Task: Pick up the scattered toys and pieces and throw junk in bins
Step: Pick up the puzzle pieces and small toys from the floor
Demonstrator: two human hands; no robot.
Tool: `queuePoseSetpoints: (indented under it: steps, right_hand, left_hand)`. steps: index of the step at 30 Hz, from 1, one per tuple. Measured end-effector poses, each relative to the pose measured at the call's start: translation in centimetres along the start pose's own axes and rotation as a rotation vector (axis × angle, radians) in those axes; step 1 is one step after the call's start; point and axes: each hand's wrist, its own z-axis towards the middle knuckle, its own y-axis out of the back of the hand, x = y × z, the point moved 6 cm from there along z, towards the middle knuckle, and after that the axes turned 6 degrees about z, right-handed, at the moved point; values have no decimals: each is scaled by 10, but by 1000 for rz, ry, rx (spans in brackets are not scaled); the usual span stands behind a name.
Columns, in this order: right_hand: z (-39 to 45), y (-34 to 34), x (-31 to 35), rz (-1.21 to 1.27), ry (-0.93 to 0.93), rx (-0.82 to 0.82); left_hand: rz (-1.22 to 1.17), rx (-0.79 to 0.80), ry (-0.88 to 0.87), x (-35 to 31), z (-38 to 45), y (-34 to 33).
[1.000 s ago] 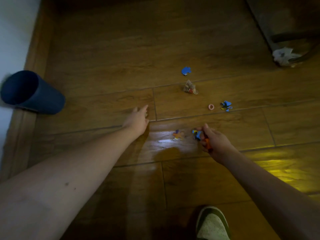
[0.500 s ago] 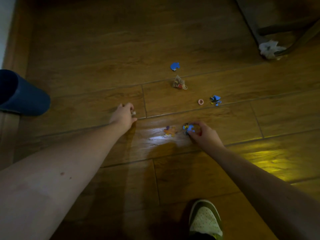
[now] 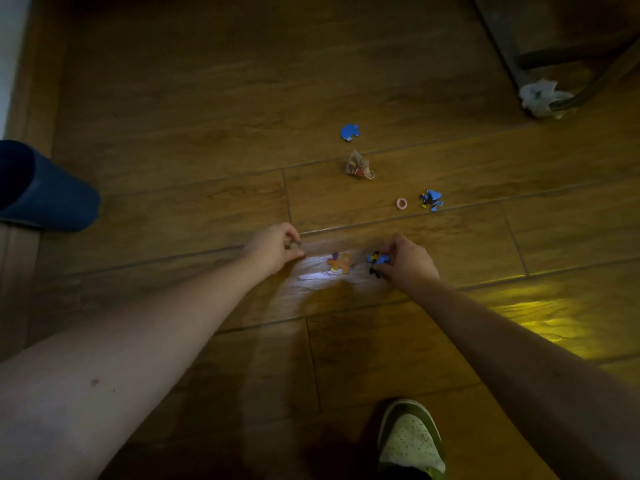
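Puzzle pieces and small scraps lie scattered on the wooden floor. My right hand [image 3: 407, 261] pinches a blue puzzle piece [image 3: 377, 259] at floor level. My left hand [image 3: 273, 247] has its fingers curled round a small pale object [image 3: 291, 243], mostly hidden. Between the hands lies an orange puzzle piece [image 3: 339, 263]. Farther off are a blue piece [image 3: 349, 132], a small clear bag of bits [image 3: 358, 165], a pink ring [image 3: 401, 203] and another blue piece [image 3: 431, 200].
A dark blue bin [image 3: 52, 199] lies on its side at the left by the wall. A crumpled white wrapper [image 3: 538, 97] sits by a dark furniture frame [image 3: 512, 60] at the top right. My shoe [image 3: 410, 441] is at the bottom.
My left hand reached forward with fingers straight, then curled round a small object and drew back. My right hand closed on the blue piece by the orange one.
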Motion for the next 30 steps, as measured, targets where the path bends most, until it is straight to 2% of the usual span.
queuePoseSetpoints:
  steps: [3, 5, 11, 15, 16, 19, 21, 24, 26, 30]
  right_hand:
    - [1, 1, -5, 96, 1, 14]
    - [0, 0, -8, 156, -1, 12]
    - [-2, 2, -14, 206, 25, -21]
    - [4, 13, -13, 234, 34, -60]
    - [8, 17, -11, 243, 37, -75]
    - [23, 34, -4, 269, 40, -127]
    - [36, 45, 1, 295, 32, -160]
    - [54, 55, 5, 307, -1, -180]
    - [64, 56, 6, 288, -18, -175]
    - [78, 55, 3, 252, -55, -186]
  left_hand:
    - [-60, 106, -166, -46, -9, -20]
    - [-58, 138, -200, -67, -11, -32]
    - [-33, 53, -90, -79, 0, -48]
    - [181, 16, -202, -71, 7, -50]
    - [216, -2, -164, -66, 9, -50]
    - [103, -33, -25, -52, 13, -52]
    - [105, 18, -103, -58, 13, -52]
    - [131, 41, -63, -56, 6, -51]
    - [75, 15, -30, -57, 2, -49]
    - [-71, 0, -79, -64, -2, -42]
